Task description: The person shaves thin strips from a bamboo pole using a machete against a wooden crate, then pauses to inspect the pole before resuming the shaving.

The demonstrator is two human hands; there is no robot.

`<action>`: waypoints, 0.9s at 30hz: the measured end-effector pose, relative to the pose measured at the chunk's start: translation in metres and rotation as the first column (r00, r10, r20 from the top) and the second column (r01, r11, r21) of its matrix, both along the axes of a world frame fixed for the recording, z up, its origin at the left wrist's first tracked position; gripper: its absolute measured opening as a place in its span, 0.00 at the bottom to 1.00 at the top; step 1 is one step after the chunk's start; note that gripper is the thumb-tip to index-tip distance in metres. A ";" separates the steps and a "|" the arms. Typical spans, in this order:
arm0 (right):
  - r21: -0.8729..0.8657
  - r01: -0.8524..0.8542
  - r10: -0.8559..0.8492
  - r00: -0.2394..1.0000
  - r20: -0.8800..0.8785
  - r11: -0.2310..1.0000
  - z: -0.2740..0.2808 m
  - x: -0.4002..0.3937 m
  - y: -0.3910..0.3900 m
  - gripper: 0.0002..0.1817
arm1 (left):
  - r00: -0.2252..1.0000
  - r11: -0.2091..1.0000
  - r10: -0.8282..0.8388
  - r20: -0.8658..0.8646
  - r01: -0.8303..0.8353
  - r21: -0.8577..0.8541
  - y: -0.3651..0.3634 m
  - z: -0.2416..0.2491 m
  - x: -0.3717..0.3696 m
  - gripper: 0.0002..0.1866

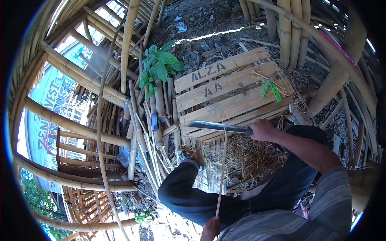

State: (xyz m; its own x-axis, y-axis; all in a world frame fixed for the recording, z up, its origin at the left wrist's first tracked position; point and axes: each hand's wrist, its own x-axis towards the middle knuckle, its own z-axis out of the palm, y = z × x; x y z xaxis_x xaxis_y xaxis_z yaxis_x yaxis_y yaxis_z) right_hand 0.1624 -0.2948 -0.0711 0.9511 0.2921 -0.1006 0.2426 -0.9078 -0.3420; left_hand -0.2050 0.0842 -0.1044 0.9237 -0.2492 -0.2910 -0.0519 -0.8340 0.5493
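My right hand (262,130) is wrapped round the dark handle of a long knife (217,127), whose blade points left over the front edge of a slatted wooden crate (233,90). Low in the view, my left hand (211,227) grips the lower end of a thin bamboo strip (222,172). The strip runs upward between my legs, and its upper part meets the blade in front of the crate. Green-handled scissors or a similar tool (272,90) lie on the crate's right side.
Loose shavings (245,160) lie below the crate. Cut bamboo pieces (159,116) and a phone (155,121) are to its left, near a leafy plant (161,64). Bamboo poles (296,36) stand at the back right, and a bamboo frame (80,130) rises at the left.
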 end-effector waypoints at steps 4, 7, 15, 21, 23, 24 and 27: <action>-0.050 -0.065 0.065 0.998 0.008 0.997 0.016 0.001 -0.007 0.16 | 0.830 0.954 -0.285 0.480 0.195 0.228 0.012 -0.009 -0.002 0.20; -0.060 -0.102 0.106 0.992 0.065 0.993 0.020 -0.002 0.002 0.17 | 0.835 0.902 -0.369 0.409 0.216 0.374 0.031 -0.005 0.002 0.19; 0.034 -0.265 0.265 0.964 -0.005 0.964 0.029 -0.014 0.027 0.13 | 0.567 0.717 0.533 -0.628 -0.697 -0.020 -0.051 0.099 0.091 0.10; 0.112 0.244 -0.251 0.967 0.052 0.963 0.027 0.048 -0.037 0.12 | 0.616 0.677 0.530 -0.582 -0.721 -0.148 0.012 0.042 0.008 0.13; 0.165 0.274 -0.295 0.948 0.116 0.947 0.031 0.050 -0.039 0.12 | 0.900 0.891 0.434 -0.031 -0.435 -0.130 0.019 0.025 0.015 0.11; 0.271 0.253 -0.292 0.950 0.111 0.929 0.035 0.049 -0.037 0.12 | 0.864 0.983 0.098 0.494 -0.161 0.086 0.021 0.014 0.018 0.10; 0.459 0.203 -0.268 0.960 0.081 0.865 0.047 0.042 -0.024 0.12 | 0.714 0.326 0.216 -0.666 -0.696 -0.640 -0.054 0.118 0.123 0.19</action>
